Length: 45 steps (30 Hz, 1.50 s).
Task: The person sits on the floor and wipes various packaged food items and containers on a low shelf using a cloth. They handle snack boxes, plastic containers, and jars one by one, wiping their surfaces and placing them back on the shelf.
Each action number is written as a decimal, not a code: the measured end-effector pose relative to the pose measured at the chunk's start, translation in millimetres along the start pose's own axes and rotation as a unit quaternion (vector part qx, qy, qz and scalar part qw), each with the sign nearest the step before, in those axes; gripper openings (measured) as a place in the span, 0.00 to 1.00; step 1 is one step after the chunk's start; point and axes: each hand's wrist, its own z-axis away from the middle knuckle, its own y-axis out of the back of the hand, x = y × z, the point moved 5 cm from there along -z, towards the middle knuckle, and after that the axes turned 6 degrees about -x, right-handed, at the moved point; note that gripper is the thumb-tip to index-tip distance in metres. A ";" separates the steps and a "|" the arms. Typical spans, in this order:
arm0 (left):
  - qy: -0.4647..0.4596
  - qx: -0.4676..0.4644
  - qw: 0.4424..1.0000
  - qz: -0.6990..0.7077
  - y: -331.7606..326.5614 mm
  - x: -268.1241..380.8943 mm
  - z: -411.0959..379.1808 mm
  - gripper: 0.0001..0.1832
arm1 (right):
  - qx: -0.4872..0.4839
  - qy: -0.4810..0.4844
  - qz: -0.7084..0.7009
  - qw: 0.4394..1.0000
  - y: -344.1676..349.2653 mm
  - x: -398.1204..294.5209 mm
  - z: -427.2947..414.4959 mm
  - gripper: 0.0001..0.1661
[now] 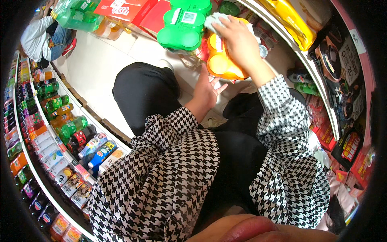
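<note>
My right hand (239, 39) lies over an orange shrink-wrapped multipack of cans (222, 64), its fingers on a pale, crumpled cloth (215, 21) at the pack's far edge. Below the pack's near left corner is my left hand (205, 90), fingers spread, with the thumb pointing up beside the pack; whether it touches the pack cannot be told. A green shrink-wrapped multipack (181, 30) stands just to the left of the orange one. Part of the orange pack is hidden under my right hand and wrist.
Red cartons (122, 10) and large green bottles (79, 18) stand at the upper left. Shelves of bottled drinks (72, 130) curve along the left. A white shelf edge (314, 72) runs down the right, near a yellow packet (290, 22). Another person (42, 36) crouches at far left.
</note>
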 end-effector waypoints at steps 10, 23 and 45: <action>-0.011 0.035 0.999 -0.019 6.3 -6.6 -3.6 0.30 | -0.132 0.127 -0.119 0.976 21.8 -45.4 82.9 0.27; 0.001 0.051 0.998 -0.032 6.8 -11.7 -4.1 0.36 | 0.220 -0.217 -0.529 0.790 -43.8 79.5 66.1 0.31; 0.009 0.097 0.994 -0.047 12.6 -16.2 -13.6 0.39 | 0.168 -0.456 -0.734 0.475 -81.3 20.8 160.0 0.29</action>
